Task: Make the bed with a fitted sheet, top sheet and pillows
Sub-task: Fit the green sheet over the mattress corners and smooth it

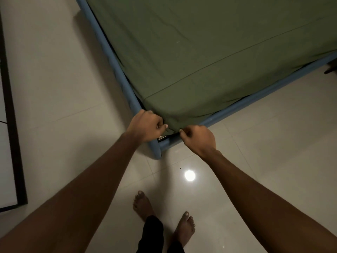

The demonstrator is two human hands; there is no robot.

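Green fitted sheet (209, 57) corner pinched by both hands: left hand (146, 126), right hand (197, 138).

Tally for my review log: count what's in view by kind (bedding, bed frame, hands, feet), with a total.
Green sheet: 1
Blue bed frame: 1
Hands: 2, left hand and right hand, both gripping the sheet's corner
Bare feet: 2, nearer foot, farther foot
Total: 6
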